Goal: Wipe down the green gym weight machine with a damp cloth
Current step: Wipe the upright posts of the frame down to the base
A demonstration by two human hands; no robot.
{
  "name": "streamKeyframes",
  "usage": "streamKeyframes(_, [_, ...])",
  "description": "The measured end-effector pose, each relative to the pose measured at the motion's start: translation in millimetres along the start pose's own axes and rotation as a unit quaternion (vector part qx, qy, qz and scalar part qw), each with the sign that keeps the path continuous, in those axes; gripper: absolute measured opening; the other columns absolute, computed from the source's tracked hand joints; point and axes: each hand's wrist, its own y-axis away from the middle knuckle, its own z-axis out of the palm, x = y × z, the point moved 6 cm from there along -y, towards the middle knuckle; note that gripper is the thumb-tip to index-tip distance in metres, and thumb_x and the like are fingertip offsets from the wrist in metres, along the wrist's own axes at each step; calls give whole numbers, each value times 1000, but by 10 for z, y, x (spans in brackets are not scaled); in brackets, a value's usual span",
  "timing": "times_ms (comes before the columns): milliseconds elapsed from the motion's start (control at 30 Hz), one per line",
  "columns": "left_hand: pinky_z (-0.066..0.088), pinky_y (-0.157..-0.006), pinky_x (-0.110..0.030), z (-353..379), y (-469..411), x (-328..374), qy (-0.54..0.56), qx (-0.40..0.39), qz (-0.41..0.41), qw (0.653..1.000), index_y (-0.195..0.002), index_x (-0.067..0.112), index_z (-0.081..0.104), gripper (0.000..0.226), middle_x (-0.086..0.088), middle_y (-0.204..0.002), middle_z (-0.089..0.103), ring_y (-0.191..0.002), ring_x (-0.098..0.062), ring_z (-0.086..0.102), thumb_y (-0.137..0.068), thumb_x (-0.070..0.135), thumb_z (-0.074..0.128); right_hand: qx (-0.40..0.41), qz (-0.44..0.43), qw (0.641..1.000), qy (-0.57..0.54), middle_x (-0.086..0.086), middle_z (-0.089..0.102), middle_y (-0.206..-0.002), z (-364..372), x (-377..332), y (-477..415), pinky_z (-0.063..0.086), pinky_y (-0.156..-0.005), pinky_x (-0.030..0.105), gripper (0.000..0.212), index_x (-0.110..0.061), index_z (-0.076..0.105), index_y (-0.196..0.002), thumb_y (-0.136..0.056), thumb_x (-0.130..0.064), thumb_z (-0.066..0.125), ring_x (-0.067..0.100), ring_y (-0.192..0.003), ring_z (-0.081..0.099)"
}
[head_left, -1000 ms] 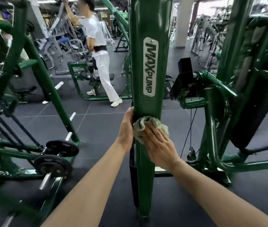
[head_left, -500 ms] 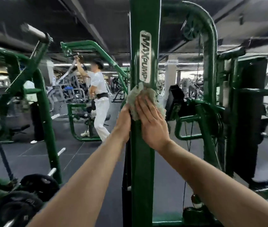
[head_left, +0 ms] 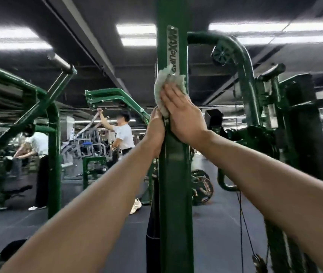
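A green upright post [head_left: 174, 174] of the weight machine stands straight ahead, with a grey MAXPUMP nameplate [head_left: 172, 46] on its front. A pale crumpled cloth [head_left: 161, 89] lies against the post just below the nameplate. My right hand [head_left: 184, 115] presses the cloth flat onto the post with straight fingers. My left hand [head_left: 155, 131] grips the post's left edge just below the cloth; its fingers are hidden behind the post.
A curved green arm with a pulley [head_left: 222, 53] rises to the right, beside the weight stack frame [head_left: 286, 119]. Weight plates [head_left: 202, 189] sit low behind the post. A person in white [head_left: 124, 134] trains at a green machine behind; another person [head_left: 38, 146] bends over at left.
Both hands and the cloth have slid up the post, from well below the nameplate to its lower end. My view has tilted upward toward the ceiling.
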Motion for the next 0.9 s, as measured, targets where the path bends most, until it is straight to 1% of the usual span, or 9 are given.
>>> streamKeyframes(67, [51,-110,-42,-12,21,-100,-26,-12,18,999,-149,24,53,51,-4,-137,67,-126,-19,64,-111,50,31,-2,2,1000,-3,8,22,-170,-69,86,-266,16,-129,40,70,-9,31,-161,-93,-18,44,21,-159,14])
streamKeyframes(133, [49,-112,-39,-37,16,-103,-44,-18,24,999,-156,24,43,53,-4,-146,60,-129,-16,60,-112,51,28,7,14,1000,-23,7,23,-170,-109,105,-337,16,-129,37,69,-10,33,-161,-93,-17,44,19,-158,15])
streamKeyframes(267, [57,-72,-18,-83,56,-77,-43,-48,50,997,-136,19,59,37,-2,-113,75,-91,-6,74,-115,34,31,68,28,997,-25,18,37,-162,-80,-80,188,33,-123,48,65,0,46,-151,-88,-8,58,30,-152,29])
streamKeyframes(400, [58,-76,-18,-129,95,-198,-18,-51,28,998,-123,20,63,31,1,-102,76,-89,-6,74,-115,23,34,13,-9,1000,-5,21,37,-162,68,-288,932,26,-124,51,63,2,43,-153,-93,-15,51,36,-155,24])
streamKeyframes(500, [60,-90,-27,-79,133,-196,-11,-63,25,998,-122,24,64,32,-3,-113,77,-102,-12,75,-115,32,34,-6,-32,999,42,22,34,-163,0,-189,762,23,-126,51,67,3,39,-155,-91,-16,50,37,-156,23])
streamKeyframes(567, [60,-92,-31,-86,136,-196,-9,-52,21,998,-115,29,63,30,1,-104,78,-95,-9,75,-115,36,34,14,-24,997,67,21,33,-164,-94,-69,376,19,-129,45,66,2,35,-156,-95,-18,47,35,-155,26])
streamKeyframes(633, [59,-87,-31,-98,171,-186,-13,-29,19,999,-111,29,62,28,8,-89,77,-81,-4,73,-114,37,35,6,0,997,71,17,25,-168,-152,72,-43,9,-129,36,67,-1,27,-160,-99,-20,47,29,-157,19])
streamKeyframes(700, [61,-85,-34,-115,209,-177,-19,-21,16,999,-128,21,64,36,0,-97,76,-87,-15,73,-113,39,36,-8,9,998,65,15,18,-170,-159,146,-300,5,-129,35,72,-4,21,-162,-96,-16,47,26,-159,12])
streamKeyframes(900, [59,-65,-22,-178,421,-280,14,-21,2,1000,-138,14,60,34,5,-90,78,-79,-8,75,-114,22,37,65,41,997,12,16,31,-166,11,-197,333,16,-129,40,66,-2,35,-158,-95,-13,53,28,-156,25])
